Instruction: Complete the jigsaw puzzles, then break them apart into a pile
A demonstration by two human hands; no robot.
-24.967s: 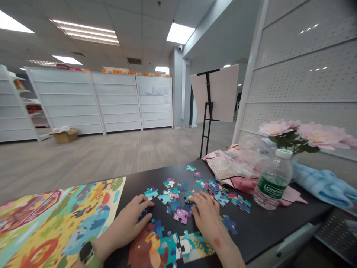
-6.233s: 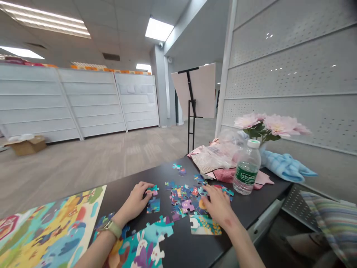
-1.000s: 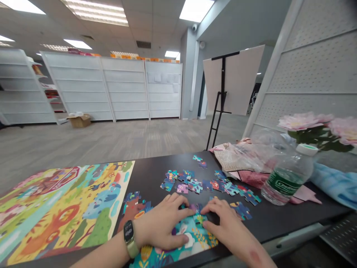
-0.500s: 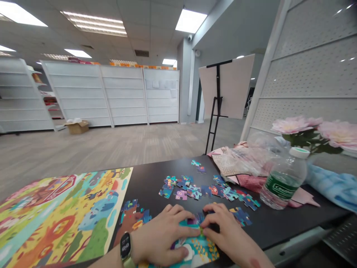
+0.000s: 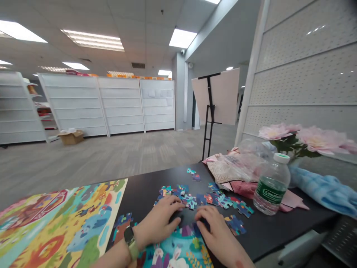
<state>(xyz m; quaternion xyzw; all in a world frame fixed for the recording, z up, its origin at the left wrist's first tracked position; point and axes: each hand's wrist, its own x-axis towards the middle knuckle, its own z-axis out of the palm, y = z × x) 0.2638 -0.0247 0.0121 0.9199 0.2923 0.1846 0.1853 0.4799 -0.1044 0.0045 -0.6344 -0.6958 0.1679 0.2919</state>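
My left hand [image 5: 158, 223], with a watch on its wrist, lies palm down on the black table [image 5: 267, 230], fingers reaching into a row of loose puzzle pieces [image 5: 192, 199]. Its fingers are slightly curled over a piece that I cannot make out. My right hand [image 5: 213, 229] rests beside it, fingers bent down onto the table at the top edge of the joined teal puzzle section [image 5: 178, 253]. What sits under those fingertips is hidden. One loose piece [image 5: 235, 225] lies just right of my right hand.
A colourful picture sheet [image 5: 55, 223] covers the table's left side. A water bottle [image 5: 271, 186] stands at the right, with pink cloth and a plastic bag [image 5: 231, 167], pink flowers [image 5: 301, 137] and a blue cloth [image 5: 323, 190] behind it. An easel [image 5: 214, 100] stands beyond the table.
Both hands have moved up off the joined puzzle section toward the row of loose pieces; the left fingers now touch that row. The camera has tilted up slightly.
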